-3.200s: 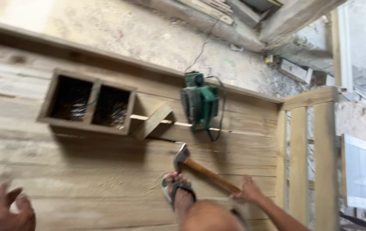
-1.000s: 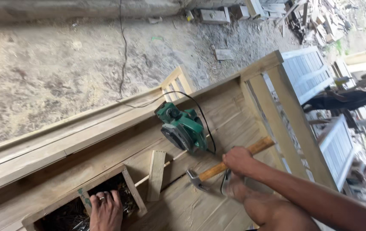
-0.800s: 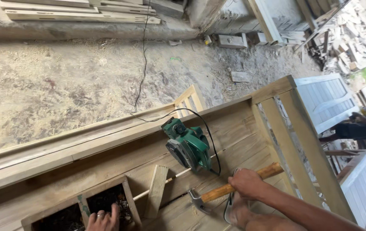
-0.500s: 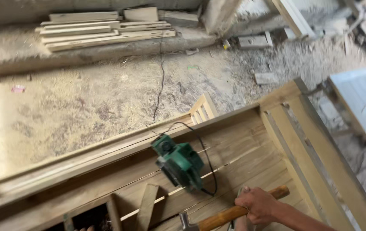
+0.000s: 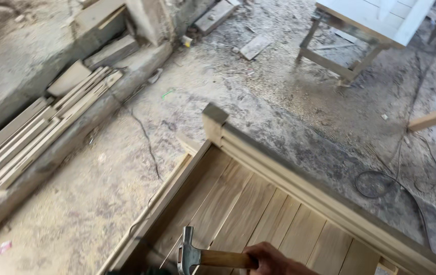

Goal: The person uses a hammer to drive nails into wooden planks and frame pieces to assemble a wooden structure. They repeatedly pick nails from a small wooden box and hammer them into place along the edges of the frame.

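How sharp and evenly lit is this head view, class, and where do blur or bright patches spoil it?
Head view: daylight, soft shadows. The white table top right is nearly washed out. The stacked planks and sawdust floor smear slightly with motion. The hammer in the right hand is fairly crisp but cropped by the bottom edge.

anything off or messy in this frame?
Nothing damaged that shows. The floor is littered with sawdust and offcuts, and a loose black cable coils beside the wooden panel. The right hand holds a claw hammer over it.
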